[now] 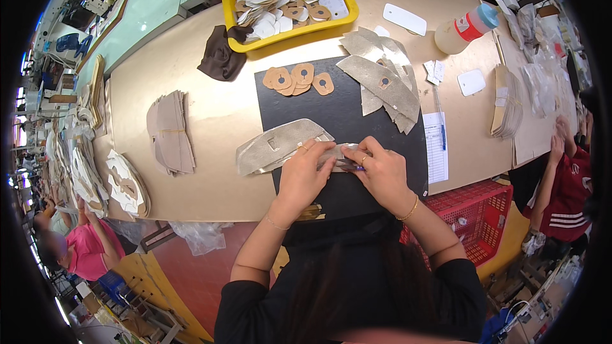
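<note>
My left hand [307, 171] and my right hand [382, 167] meet over the near part of a black mat [344, 197]. Between them is the right end of a shiny grey-beige cut leather piece [284, 142], which has a small square opening. Fingers of both hands are closed on its edge. A thin dark blue item shows under my right fingers; its kind is hidden. Beyond my hands on the mat lie several tan washer-like patches [298, 79] with dark keyhole centres. Right of these, a fanned stack of similar leather pieces [386, 83] carries one patch on top.
Behind the mat stands a yellow tray [354, 9] of white and tan patches, beside a dark brown cloth [222, 54]. A bottle [465, 28] with a blue cap, a paper sheet [437, 153] and bundled pieces [507, 102] are at right. More bundles [171, 130] lie left.
</note>
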A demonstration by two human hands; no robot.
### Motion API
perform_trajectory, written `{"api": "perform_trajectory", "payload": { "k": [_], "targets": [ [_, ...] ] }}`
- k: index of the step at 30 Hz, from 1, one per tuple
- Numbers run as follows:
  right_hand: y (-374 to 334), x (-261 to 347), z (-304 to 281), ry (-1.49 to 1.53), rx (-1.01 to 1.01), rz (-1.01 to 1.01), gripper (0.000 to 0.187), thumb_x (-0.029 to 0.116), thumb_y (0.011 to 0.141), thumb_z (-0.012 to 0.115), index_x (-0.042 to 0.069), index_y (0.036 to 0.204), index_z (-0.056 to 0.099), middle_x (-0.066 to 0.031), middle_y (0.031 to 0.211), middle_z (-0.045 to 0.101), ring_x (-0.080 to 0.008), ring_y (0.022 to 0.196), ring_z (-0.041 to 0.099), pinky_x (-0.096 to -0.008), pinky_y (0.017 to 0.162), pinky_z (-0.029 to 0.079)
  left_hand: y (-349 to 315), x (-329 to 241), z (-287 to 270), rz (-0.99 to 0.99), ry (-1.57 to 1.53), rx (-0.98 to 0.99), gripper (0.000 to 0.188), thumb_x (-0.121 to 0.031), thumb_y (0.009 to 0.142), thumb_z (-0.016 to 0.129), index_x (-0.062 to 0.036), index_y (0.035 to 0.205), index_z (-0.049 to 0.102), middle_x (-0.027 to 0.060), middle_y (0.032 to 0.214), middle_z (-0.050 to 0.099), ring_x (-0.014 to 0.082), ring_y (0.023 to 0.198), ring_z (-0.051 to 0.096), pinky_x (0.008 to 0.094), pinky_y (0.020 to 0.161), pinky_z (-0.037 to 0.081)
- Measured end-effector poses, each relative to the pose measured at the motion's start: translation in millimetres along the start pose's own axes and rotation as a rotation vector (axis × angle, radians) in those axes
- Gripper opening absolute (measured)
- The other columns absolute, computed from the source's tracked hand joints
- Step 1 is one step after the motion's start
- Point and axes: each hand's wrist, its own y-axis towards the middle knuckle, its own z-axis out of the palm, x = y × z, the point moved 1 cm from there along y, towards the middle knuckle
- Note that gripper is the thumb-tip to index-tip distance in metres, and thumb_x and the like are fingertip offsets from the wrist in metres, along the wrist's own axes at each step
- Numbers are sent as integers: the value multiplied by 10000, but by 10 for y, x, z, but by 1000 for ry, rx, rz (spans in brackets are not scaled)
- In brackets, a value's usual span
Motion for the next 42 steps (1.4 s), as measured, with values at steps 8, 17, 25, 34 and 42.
{"api": "perform_trajectory", "payload": {
  "k": [8,17,25,34,42],
  "targets": [
    [38,31,-73,4,10,38,449,221,774,805,160,1199,673,-37,1057,553,-239,704,669,-349,617,536,-120,92,-368,-263,16,-215,291,-137,841,752,-56,1112,684,110,944,614,301,822,614,400,758,511],
    [29,-62,-299,-20,143,297,394,241,781,806,107,1105,625,-73,1109,586,-317,762,684,-421,663,544,-197,302,-601,-146,371,-295,387,-135,810,784,-30,1171,694,130,1074,589,302,1009,556,417,883,451],
    [176,-169,-692,349,187,391,259,211,797,797,46,931,649,-111,798,694,-315,770,677,-383,714,511,-215,269,-577,-81,363,-392,308,-105,796,781,-7,1072,686,130,1036,604,314,1006,563,409,898,455],
    [445,-269,-799,346,-259,354,478,221,780,840,34,1175,646,-106,1142,647,-235,1035,628,-329,823,499,-279,115,-649,-130,168,-324,205,-18,835,722,-10,1034,674,80,982,613,211,867,600,329,839,452],
    [443,30,-359,1143,88,380,314,226,857,803,26,1060,675,-32,965,704,-85,844,639,-243,761,497,-337,-206,-643,-189,-801,-203,85,0,935,658,20,1017,667,21,1010,601,64,834,559,202,696,441]
  ]
}}
